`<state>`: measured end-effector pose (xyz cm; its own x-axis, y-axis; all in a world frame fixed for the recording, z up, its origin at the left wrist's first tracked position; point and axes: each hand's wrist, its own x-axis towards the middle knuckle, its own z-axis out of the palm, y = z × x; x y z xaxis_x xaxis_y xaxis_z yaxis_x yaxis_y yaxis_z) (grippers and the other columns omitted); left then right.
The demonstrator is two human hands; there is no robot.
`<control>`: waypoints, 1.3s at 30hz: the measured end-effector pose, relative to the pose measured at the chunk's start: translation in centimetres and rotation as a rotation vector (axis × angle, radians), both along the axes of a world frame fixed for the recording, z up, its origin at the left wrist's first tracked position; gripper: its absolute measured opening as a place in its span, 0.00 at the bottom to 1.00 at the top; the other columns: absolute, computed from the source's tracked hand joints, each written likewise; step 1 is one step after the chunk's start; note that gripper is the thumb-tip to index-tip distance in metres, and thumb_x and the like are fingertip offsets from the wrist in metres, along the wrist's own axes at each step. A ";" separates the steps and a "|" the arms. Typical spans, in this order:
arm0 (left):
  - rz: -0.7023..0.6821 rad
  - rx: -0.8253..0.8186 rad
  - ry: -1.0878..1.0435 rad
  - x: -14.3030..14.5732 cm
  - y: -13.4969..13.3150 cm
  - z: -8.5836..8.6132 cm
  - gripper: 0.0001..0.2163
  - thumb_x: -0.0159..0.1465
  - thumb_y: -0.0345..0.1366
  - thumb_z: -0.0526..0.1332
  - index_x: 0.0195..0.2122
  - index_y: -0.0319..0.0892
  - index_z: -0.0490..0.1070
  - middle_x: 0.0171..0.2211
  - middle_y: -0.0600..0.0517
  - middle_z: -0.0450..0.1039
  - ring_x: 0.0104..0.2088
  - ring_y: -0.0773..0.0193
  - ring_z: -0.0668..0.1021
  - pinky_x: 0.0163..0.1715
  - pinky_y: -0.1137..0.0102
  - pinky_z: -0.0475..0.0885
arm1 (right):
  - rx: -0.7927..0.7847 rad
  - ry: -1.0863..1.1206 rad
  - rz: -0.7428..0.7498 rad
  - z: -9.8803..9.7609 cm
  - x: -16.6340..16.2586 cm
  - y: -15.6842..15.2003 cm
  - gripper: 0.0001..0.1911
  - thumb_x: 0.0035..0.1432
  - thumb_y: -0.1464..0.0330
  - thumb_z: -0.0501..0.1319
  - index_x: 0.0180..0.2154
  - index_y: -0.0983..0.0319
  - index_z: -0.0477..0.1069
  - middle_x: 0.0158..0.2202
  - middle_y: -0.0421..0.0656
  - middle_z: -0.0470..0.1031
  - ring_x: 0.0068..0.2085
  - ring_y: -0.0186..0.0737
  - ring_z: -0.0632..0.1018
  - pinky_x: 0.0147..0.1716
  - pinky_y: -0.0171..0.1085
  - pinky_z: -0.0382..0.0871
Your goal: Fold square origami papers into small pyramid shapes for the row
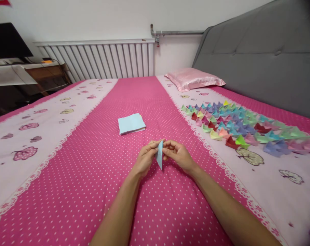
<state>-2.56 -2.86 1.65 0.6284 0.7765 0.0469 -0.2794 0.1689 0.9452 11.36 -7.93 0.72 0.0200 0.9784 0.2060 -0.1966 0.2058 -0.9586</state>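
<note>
A small piece of folded light-blue paper (159,155) stands upright between my two hands, its pointed lower end hanging down. My left hand (146,155) pinches it from the left, with the thumb on its near face. At its right edge, the thumb and curled fingers of my right hand (177,153) close on the paper. Part of the fingers behind the fold is hidden. Beyond my hands lies a stack of square paper sheets (131,123), light blue on top. To the right, several rows of folded paper boats (237,127) in many colours sit on the bedspread.
The pink dotted bedspread (93,177) covers the bed under my arms. A pink pillow (194,78) rests near the grey headboard (257,54) at right. Behind the bed are a white radiator (100,59) and a pipe (180,33). A monitor (8,41) stands at far left.
</note>
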 end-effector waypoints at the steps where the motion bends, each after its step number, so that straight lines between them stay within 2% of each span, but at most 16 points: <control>1: 0.008 0.006 0.000 0.0 0.0 0.0 0.15 0.57 0.28 0.56 0.44 0.41 0.74 0.40 0.47 0.73 0.37 0.64 0.74 0.41 0.69 0.66 | 0.004 -0.002 0.002 0.0 0.0 0.0 0.09 0.51 0.65 0.63 0.35 0.61 0.70 0.27 0.37 0.72 0.25 0.28 0.74 0.27 0.30 0.70; 13: 0.026 0.045 0.019 0.1 -0.1 0.2 0.15 0.57 0.28 0.54 0.43 0.42 0.75 0.40 0.48 0.70 0.39 0.64 0.72 0.40 0.71 0.66 | 0.016 -0.024 0.010 -0.1 0.1 0.0 0.09 0.53 0.65 0.62 0.37 0.61 0.70 0.27 0.37 0.72 0.25 0.28 0.74 0.27 0.30 0.68; 20: 0.039 0.051 0.002 0.2 -0.3 0.3 0.15 0.57 0.29 0.54 0.43 0.42 0.74 0.40 0.48 0.70 0.35 0.65 0.72 0.36 0.71 0.67 | 0.027 -0.047 0.006 0.1 0.1 -0.1 0.10 0.54 0.65 0.60 0.39 0.60 0.70 0.27 0.38 0.72 0.25 0.29 0.73 0.28 0.31 0.68; 25: 0.079 0.201 0.086 0.0 0.0 -0.1 0.16 0.58 0.29 0.53 0.45 0.45 0.73 0.40 0.49 0.68 0.38 0.64 0.70 0.38 0.70 0.65 | 0.042 -0.120 -0.019 0.1 0.1 -0.1 0.10 0.54 0.66 0.58 0.40 0.61 0.70 0.30 0.39 0.73 0.26 0.30 0.73 0.28 0.33 0.68; 28: 0.143 0.318 0.151 0.1 0.0 -0.2 0.16 0.59 0.28 0.52 0.45 0.46 0.74 0.37 0.49 0.66 0.39 0.63 0.68 0.39 0.71 0.64 | 0.050 -0.239 -0.090 0.0 -0.1 -0.2 0.11 0.53 0.68 0.58 0.41 0.62 0.68 0.30 0.40 0.72 0.26 0.31 0.72 0.28 0.33 0.68; 31: 0.195 0.336 0.150 0.5 -0.3 -0.3 0.17 0.58 0.27 0.53 0.45 0.46 0.73 0.39 0.49 0.66 0.42 0.63 0.68 0.44 0.71 0.63 | 0.064 -0.391 -0.176 -0.1 -0.2 -0.4 0.12 0.52 0.71 0.58 0.41 0.62 0.68 0.26 0.38 0.71 0.24 0.32 0.71 0.25 0.32 0.67; 35: 0.170 0.225 0.069 1.2 -1.0 -0.6 0.17 0.58 0.29 0.54 0.48 0.46 0.70 0.47 0.50 0.66 0.50 0.61 0.67 0.50 0.69 0.61 | 0.135 -0.523 -0.293 0.1 -0.3 -0.5 0.17 0.49 0.72 0.59 0.43 0.60 0.67 0.35 0.43 0.72 0.30 0.36 0.74 0.29 0.34 0.68; 39: 0.168 0.094 -0.029 1.9 -1.7 -1.0 0.20 0.57 0.28 0.54 0.51 0.46 0.64 0.49 0.50 0.67 0.50 0.62 0.68 0.50 0.68 0.61 | 0.254 -0.598 -0.419 0.4 -0.4 -0.5 0.18 0.46 0.74 0.60 0.42 0.58 0.70 0.41 0.45 0.70 0.41 0.42 0.73 0.37 0.38 0.69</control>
<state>-0.69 -4.59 0.64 0.4876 0.8617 0.1403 -0.3238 0.0292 0.9457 11.00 -8.39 1.12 0.1930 0.8350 0.5153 0.4826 0.3765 -0.7908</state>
